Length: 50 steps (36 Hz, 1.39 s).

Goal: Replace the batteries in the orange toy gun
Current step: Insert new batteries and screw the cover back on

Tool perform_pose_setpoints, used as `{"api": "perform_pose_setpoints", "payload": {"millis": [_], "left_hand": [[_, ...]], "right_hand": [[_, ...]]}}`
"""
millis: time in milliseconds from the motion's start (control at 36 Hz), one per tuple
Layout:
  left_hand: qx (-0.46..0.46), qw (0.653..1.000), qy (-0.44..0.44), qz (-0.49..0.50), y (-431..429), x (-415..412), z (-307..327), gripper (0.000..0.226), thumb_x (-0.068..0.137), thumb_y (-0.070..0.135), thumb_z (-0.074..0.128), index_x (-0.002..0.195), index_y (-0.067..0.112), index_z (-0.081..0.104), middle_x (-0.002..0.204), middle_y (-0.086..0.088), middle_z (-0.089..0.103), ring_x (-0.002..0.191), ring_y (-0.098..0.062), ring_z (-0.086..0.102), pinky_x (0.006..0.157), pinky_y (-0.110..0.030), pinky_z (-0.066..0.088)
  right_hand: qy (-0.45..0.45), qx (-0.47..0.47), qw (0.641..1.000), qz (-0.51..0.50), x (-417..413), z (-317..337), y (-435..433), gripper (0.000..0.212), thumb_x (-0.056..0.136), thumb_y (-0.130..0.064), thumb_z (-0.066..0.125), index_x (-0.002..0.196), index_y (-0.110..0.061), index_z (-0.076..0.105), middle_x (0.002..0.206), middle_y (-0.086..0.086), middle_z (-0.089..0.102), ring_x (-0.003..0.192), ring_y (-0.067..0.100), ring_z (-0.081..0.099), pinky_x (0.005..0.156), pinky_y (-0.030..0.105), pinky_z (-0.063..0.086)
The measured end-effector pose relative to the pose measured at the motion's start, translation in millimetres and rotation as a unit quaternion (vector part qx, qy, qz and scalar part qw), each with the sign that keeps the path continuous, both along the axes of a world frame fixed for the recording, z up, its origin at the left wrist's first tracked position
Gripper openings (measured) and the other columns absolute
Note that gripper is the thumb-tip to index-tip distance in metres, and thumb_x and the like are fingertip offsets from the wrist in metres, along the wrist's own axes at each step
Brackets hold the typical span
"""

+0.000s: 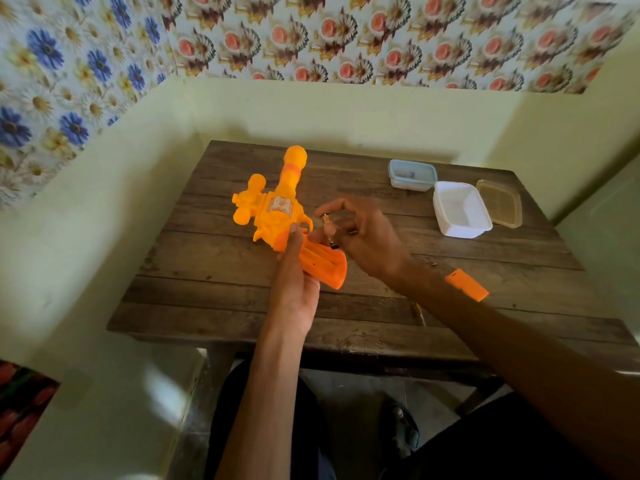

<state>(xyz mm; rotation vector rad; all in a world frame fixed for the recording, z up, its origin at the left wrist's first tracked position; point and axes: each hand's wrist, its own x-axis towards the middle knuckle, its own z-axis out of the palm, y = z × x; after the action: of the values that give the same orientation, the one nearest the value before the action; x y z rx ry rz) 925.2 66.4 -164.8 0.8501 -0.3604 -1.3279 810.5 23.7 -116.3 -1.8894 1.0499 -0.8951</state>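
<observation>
One wooden counter [242,306] fills the middle of the frame. One orange toy gun [277,209] shows toward its upper left. Two hands meet at the gun: the left hand [294,282] grips its handle, and the right hand [360,233] pinches one small battery [327,223]. Whether more batteries sit among those fingers cannot be told. One loose orange cover [466,285] lies at the counter's lower right. At the upper right are two tubs, one blue-tinted tub [412,174] with its lid on and one white tub [460,209] open. One clear lid [500,202] lies just beside the white tub. Two wallpaper patterns run along the top: blue flowers [45,50] at left, pink flowers [381,29] at right.
</observation>
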Motion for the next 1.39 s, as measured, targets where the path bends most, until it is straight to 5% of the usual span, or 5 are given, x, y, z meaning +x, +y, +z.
{"api": "perform_pose_setpoints", "payload": {"millis": [222, 389, 889, 1083, 1389], "left_hand": [[-0.026, 0.998, 0.050, -0.033, 1, 2, -1, 0.031, 0.100, 0.033, 0.048, 0.123, 0.014, 0.056, 0.087, -0.007, 0.070, 0.075, -0.013, 0.068, 0.096, -0.042, 0.048], [-0.012, 0.998, 0.048, -0.025, 1, -3, -2, 0.037, 0.099, 0.035, 0.050, 0.127, 0.013, 0.055, 0.108, -0.013, 0.063, 0.098, -0.023, 0.060, 0.105, -0.049, 0.042], [0.045, 0.999, 0.009, -0.031, 6, -6, 0, 0.052, 0.096, 0.045, 0.050, 0.132, 0.007, 0.052, 0.092, -0.009, 0.064, 0.090, -0.024, 0.064, 0.077, -0.044, 0.054], [0.033, 0.999, 0.031, -0.006, 3, -5, 5, 0.051, 0.097, 0.041, 0.050, 0.138, 0.010, 0.049, 0.116, -0.014, 0.063, 0.105, -0.026, 0.062, 0.097, -0.046, 0.049], [0.026, 0.999, 0.027, -0.033, 6, 1, 2, 0.038, 0.099, 0.042, 0.046, 0.122, 0.014, 0.059, 0.096, -0.007, 0.069, 0.089, -0.020, 0.067, 0.081, -0.042, 0.055]], "right_hand": [[0.033, -0.093, 0.995, -0.010, 1, -12, 2, 0.020, 0.073, -0.010, 0.082, 0.089, -0.016, 0.072, 0.085, -0.008, 0.074, 0.067, -0.014, 0.062, 0.057, 0.005, 0.041], [0.182, -0.302, 0.936, -0.023, -4, -16, 0, 0.019, 0.081, -0.026, 0.068, 0.098, -0.025, 0.076, 0.093, -0.007, 0.071, 0.076, 0.017, 0.067, 0.056, 0.038, 0.054], [0.407, -0.370, 0.821, 0.155, -34, -16, 4, 0.052, 0.072, -0.001, 0.066, 0.118, -0.026, 0.067, 0.118, -0.007, 0.059, 0.072, 0.016, 0.064, 0.046, 0.026, 0.044], [0.277, -0.311, 0.901, 0.123, -26, -10, -11, 0.039, 0.085, -0.013, 0.059, 0.121, -0.027, 0.066, 0.102, -0.004, 0.066, 0.081, 0.018, 0.064, 0.059, 0.036, 0.052], [0.300, -0.348, 0.872, 0.169, -20, -20, -8, 0.025, 0.087, -0.022, 0.061, 0.109, -0.022, 0.072, 0.119, -0.003, 0.064, 0.088, 0.021, 0.067, 0.059, 0.038, 0.055]]}}
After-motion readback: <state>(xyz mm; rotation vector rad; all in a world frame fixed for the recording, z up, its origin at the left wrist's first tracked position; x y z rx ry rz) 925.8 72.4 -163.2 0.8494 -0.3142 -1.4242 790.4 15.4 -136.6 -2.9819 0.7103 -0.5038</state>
